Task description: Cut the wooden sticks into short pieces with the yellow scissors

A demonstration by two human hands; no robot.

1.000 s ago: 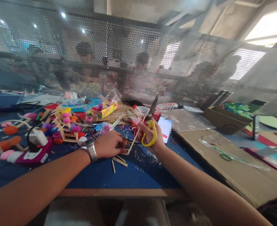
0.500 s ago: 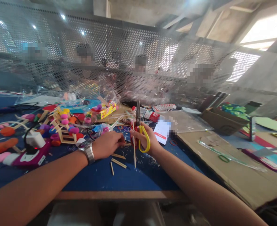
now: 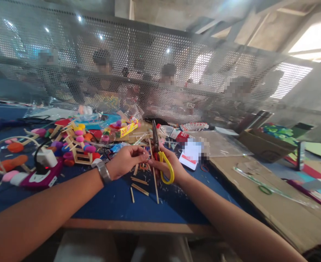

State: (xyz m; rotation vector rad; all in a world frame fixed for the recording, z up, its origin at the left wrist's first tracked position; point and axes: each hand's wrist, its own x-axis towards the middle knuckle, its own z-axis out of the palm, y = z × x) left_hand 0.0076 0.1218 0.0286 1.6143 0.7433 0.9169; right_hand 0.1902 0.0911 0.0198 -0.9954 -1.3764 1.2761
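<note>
My right hand (image 3: pixel 174 165) is closed around a pair of scissors (image 3: pixel 166 167) with yellow and red handles, blades pointing up and away. A thin wooden stick (image 3: pixel 155 183) is also pinched in its fingers, slanting down toward the table. Close beside it, my left hand (image 3: pixel 129 160) has thumb and fingertips pressed together; whatever is between them is too small to make out. A watch circles the left wrist. Short cut sticks (image 3: pixel 140 189) lie on the blue table just below the hands, with coloured rubber bands (image 3: pixel 144 166) partly hidden behind the fingers.
To the left stand a small wooden stick frame (image 3: pixel 82 157) with coloured pieces and a purple power strip (image 3: pixel 47 174) with a white plug. A phone (image 3: pixel 190 154) and a red-labelled bottle (image 3: pixel 177 134) lie behind my right hand. Cardboard (image 3: pixel 261 196) covers the right side.
My left hand has moved right and up, close to the right hand, its fingertips now pinched. The scissors and stick have tilted slightly left at the top. The whole view has shifted a little.
</note>
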